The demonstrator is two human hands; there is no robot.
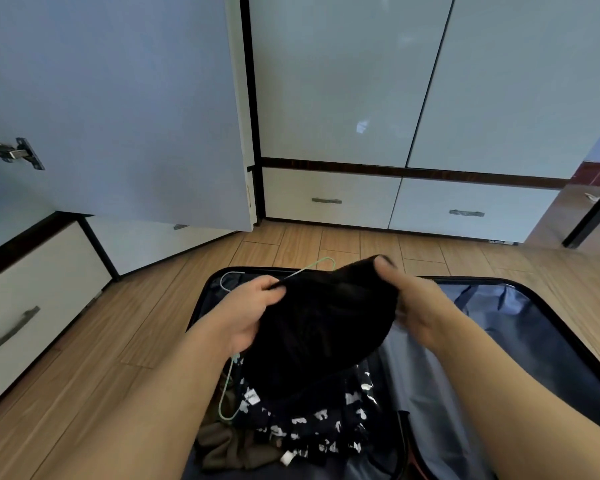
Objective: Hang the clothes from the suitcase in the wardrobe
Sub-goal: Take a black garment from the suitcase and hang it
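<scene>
Holding a black garment (321, 327) above the open suitcase (534, 341), the person works with both hands at once. To the left of the left hand (248, 315) stand a drawer unit with a metal handle (13, 329) and the swung-open wardrobe door (118, 105). The left hand pinches the garment's left edge with fingers curled, and it seems to grip a pale green wire hanger (312, 266) at the same place; the hook pokes out just beyond the fingers, and another loop of green wire (227, 396) hangs below the wrist. Between the hands the garment sags in a dark, limp bundle, so matte that I cannot tell its neckline or sleeves. The right hand (418, 306) grips the opposite upper edge, thumb on top and fingers curled under the cloth.

Under the garment, a dark piece with white shapes (312, 424) and an olive-brown cloth (229, 445) lie crumpled in the suitcase's near half; to the right of the right hand the blue-grey lining lies bare.

Threading looks like the risky part. Because the fabric is soft and its openings hard to see, the hanger could catch in a fold or slide into a sleeve. The hanging wire might also snag the clothes below and drag them out when the garment is lifted toward the wardrobe.
</scene>
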